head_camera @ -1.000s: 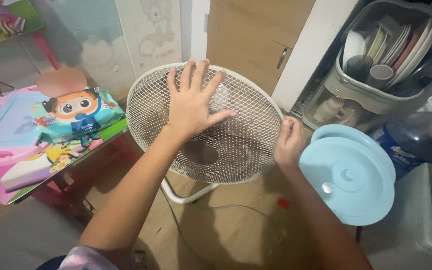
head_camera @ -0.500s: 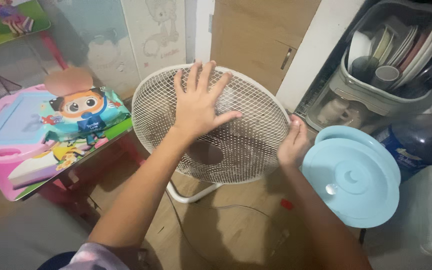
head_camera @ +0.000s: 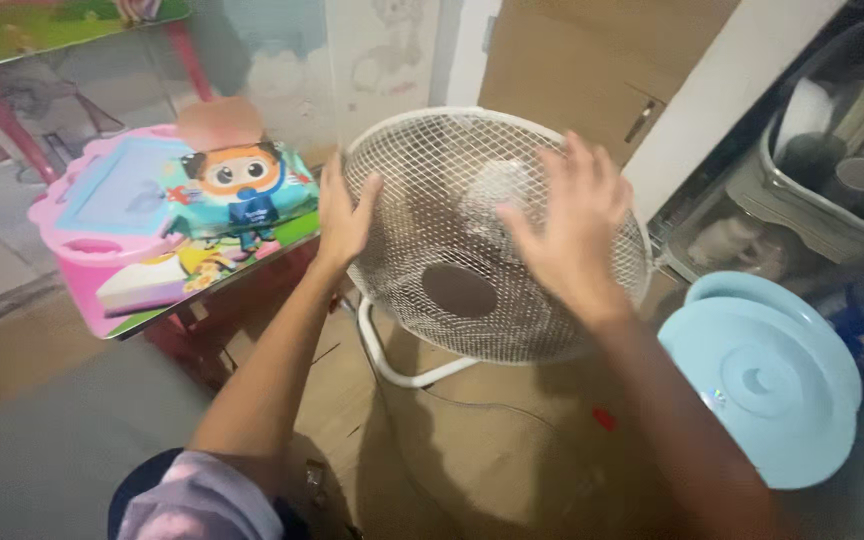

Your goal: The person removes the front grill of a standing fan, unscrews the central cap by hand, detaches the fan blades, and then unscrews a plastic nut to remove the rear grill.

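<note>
Floor: bin (head_camera: 802, 215) holds dishes (head_camera: 857, 135).

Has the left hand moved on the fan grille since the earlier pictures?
Yes. The left hand has slid from the middle of the fan grille to its left rim, towards the pink toy.
</note>
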